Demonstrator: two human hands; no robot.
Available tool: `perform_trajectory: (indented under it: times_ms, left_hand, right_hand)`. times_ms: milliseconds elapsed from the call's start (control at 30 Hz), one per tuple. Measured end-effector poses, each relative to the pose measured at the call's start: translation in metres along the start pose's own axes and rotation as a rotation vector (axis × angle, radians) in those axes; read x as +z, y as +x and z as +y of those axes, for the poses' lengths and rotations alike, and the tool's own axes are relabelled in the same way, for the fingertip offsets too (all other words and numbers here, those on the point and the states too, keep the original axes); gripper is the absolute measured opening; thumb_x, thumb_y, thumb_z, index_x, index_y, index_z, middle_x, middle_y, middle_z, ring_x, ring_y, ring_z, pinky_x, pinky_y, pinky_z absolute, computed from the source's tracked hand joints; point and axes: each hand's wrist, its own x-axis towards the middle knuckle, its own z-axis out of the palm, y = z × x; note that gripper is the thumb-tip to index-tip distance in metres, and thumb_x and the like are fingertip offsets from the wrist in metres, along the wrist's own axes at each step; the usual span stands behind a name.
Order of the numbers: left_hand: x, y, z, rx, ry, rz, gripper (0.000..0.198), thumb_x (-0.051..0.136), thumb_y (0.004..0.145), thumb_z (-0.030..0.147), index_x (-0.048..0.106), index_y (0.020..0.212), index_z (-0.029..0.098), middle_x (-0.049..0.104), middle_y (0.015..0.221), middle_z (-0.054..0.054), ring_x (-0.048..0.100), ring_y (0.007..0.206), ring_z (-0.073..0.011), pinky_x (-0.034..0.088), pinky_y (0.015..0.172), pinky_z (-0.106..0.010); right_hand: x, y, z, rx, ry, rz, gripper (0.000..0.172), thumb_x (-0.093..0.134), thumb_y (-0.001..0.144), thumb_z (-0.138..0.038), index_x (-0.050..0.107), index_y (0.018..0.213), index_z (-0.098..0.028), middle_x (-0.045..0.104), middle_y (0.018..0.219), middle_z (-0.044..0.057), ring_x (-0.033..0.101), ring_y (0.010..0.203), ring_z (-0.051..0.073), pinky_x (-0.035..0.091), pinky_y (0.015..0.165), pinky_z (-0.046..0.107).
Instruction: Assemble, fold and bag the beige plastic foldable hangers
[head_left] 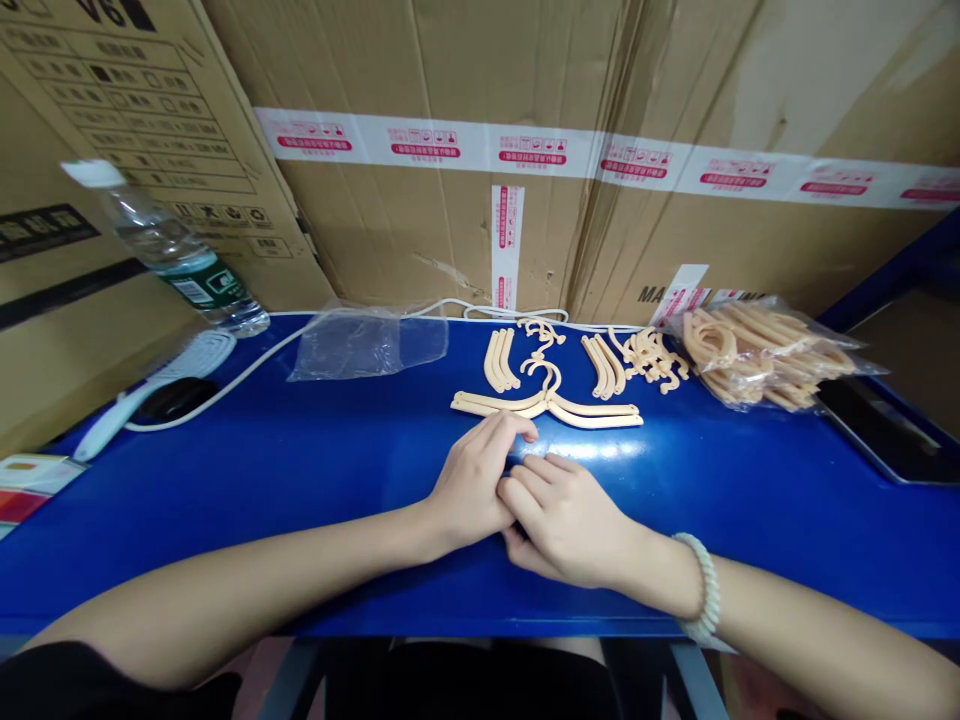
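My left hand (480,470) and my right hand (566,520) rest together above the blue table, touching each other. The left fingers are pressed together and bent; the right fingers are curled against the left palm. No object shows in either hand, though the inner palms are partly hidden. Just beyond my left fingertips lie two beige folding clothes hangers (592,409), overlapping, their hooks pointing away from me. Behind them are loose hanger arms (501,360) on the left, more hanger arms (604,366) on the right, small hooks (541,335) and a pile of hooks (651,358).
A clear bag of beige hanger parts (757,350) lies right, beside a dark phone (889,430). A flat plastic bag (367,345), water bottle (187,265), hairbrush (161,380), black mouse-like object (178,398) and white cable (277,350) lie left. Cardboard boxes (420,240) wall the back.
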Motion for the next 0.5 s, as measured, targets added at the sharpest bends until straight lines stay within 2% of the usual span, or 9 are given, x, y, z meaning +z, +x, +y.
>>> perform_trajectory:
  times_ms: [100,333,500]
  left_hand:
    - [-0.0005,0.0025,0.0004,0.014,-0.022,-0.022,0.035,0.052,0.069,0.012,0.052,0.103,0.022,0.061,0.095,-0.004,0.058,0.087,-0.0212,0.045,0.079,-0.033]
    - [0.0006,0.0021,0.0042,-0.003,-0.033,-0.053,0.031,0.053,0.07,0.014,0.055,0.1,0.02,0.063,0.094,-0.004,0.058,0.084,-0.0214,0.043,0.079,-0.036]
    - [0.0016,-0.0001,0.0054,0.091,-0.021,-0.066,0.034,0.055,0.069,0.014,0.057,0.102,0.02,0.067,0.099,-0.003,0.061,0.093,-0.0229,0.039,0.085,-0.039]
  right_hand:
    - [0.0019,-0.002,0.0026,0.018,-0.008,-0.023,0.007,0.053,0.084,-0.021,0.056,0.08,-0.018,0.061,0.072,0.004,0.052,0.065,0.02,0.041,0.065,0.033]
    - [0.0007,-0.0049,0.0013,-0.015,-0.01,0.004,0.011,0.048,0.087,-0.019,0.055,0.078,-0.018,0.06,0.07,0.003,0.053,0.062,0.019,0.035,0.057,0.033]
    - [0.0013,-0.0061,-0.0029,-0.036,-0.1,0.087,0.033,0.045,0.101,-0.037,0.054,0.075,-0.018,0.057,0.06,0.0,0.05,0.053,0.017,0.028,0.052,0.034]
